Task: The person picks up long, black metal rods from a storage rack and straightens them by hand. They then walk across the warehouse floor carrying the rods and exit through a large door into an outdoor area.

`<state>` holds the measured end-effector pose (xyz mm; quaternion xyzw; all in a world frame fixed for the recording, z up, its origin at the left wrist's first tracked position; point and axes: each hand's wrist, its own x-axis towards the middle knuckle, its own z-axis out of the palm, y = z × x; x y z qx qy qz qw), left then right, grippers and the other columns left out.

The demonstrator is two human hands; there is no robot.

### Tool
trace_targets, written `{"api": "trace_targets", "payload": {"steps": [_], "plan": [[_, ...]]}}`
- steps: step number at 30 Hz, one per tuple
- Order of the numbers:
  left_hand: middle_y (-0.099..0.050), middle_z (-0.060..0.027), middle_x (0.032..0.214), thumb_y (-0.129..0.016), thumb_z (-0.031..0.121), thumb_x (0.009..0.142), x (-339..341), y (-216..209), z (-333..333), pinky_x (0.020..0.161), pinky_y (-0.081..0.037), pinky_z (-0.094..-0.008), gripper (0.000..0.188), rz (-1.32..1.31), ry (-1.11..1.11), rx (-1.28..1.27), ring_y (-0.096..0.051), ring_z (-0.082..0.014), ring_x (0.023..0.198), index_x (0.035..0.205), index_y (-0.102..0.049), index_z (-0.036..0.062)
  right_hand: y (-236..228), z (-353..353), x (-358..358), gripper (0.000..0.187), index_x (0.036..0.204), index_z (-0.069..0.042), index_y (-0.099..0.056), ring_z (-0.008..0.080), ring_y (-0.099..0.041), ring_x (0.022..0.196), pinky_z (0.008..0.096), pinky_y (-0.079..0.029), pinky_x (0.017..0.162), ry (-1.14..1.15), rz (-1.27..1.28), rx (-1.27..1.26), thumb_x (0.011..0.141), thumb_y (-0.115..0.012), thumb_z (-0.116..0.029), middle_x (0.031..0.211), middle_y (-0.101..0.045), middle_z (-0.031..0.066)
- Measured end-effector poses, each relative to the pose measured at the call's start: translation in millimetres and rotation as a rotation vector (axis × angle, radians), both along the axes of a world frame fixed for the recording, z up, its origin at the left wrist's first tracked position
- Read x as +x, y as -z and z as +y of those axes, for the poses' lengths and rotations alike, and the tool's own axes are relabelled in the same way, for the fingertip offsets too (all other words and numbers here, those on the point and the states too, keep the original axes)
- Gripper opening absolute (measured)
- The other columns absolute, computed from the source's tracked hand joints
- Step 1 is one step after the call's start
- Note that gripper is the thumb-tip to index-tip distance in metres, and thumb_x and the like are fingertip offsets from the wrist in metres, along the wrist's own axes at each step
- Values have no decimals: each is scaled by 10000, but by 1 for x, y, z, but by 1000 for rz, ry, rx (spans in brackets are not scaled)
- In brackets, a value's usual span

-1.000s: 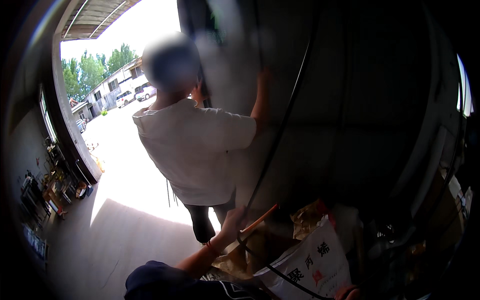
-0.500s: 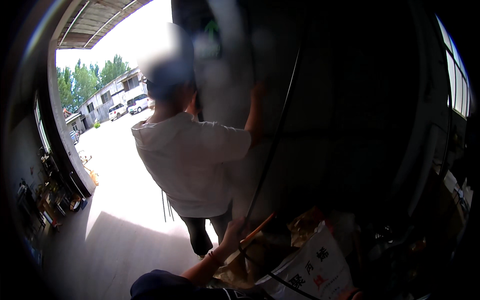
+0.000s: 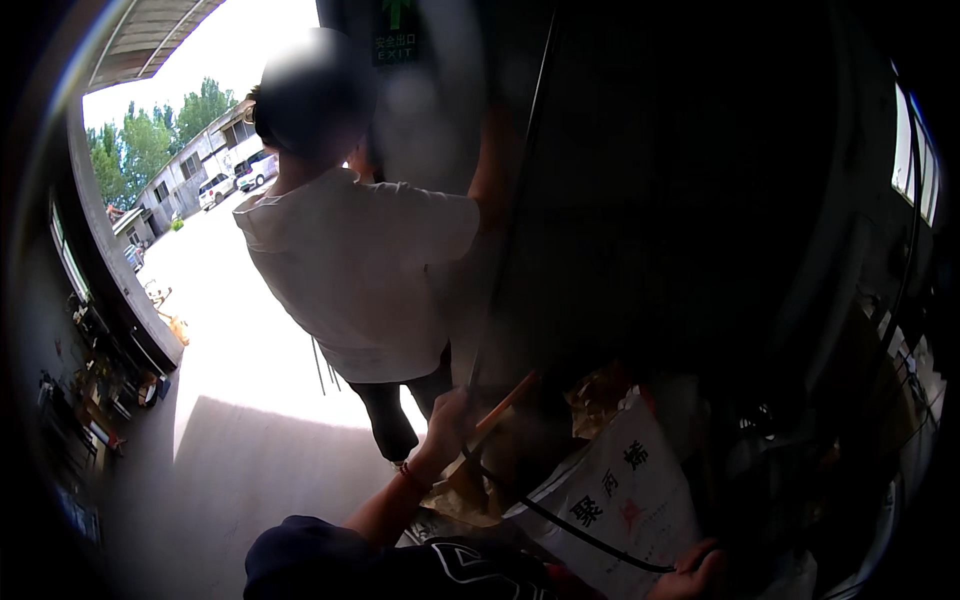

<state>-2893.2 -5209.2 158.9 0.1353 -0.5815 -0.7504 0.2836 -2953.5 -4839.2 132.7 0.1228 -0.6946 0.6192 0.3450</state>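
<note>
A long, thin dark strip (image 3: 590, 524) runs between my hands across the front of a white printed sack (image 3: 640, 500). My left hand (image 3: 450, 418), at lower centre, is closed round it. A thin dark length (image 3: 522, 160) also rises steeply from that hand toward the top; whether it is the same piece I cannot tell. My right hand (image 3: 692, 574), low at the right, grips the strip's lower part, with its fingers in shadow. Just beyond my left hand, an orange-brown stick (image 3: 507, 398) leans among brown paper (image 3: 600, 400).
Ahead, a person in a white shirt (image 3: 350, 270) faces a dark wall, arms raised. A green exit sign (image 3: 396, 35) hangs above. At the left, a wide doorway (image 3: 95, 200) opens onto a sunlit yard with parked vehicles (image 3: 235, 180). Assorted items (image 3: 100, 400) line the left wall.
My right hand has come further into view at the lower right, holding the strip. My left hand and the person ahead appear higher and slightly further left in the picture.
</note>
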Motion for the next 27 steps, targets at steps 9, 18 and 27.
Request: {"api": "trace_targets", "payload": {"steps": [9, 18, 27], "plan": [[-334, 32, 474, -334, 335, 886, -5, -6, 15, 418, -231, -209, 376, -64, -23, 41, -304, -66, 421, 621, -435, 88, 55, 21, 15, 393, 555, -133, -322, 68, -186, 379, 210, -157, 386, -306, -400, -629, 863, -374, -371, 433, -214, -43], [-333, 37, 478, -351, 343, 882, -15, 19, 16, 400, -200, -199, 378, -75, -36, 148, -281, -50, 413, 646, -451, 65, 53, 33, 15, 393, 559, -121, -327, 63, -189, 371, 202, -161, 381, -385, -371, -631, 879, -351, -347, 423, -216, -41], [-336, 37, 483, -370, 352, 872, -15, 8, 18, 398, -196, -198, 376, -65, 61, 116, -274, -50, 410, 650, -450, 60, 27, 23, 20, 405, 538, -103, -349, 82, -190, 356, 235, -163, 361, -249, -328, -584, 866, -392, -336, 420, -225, -25]]}}
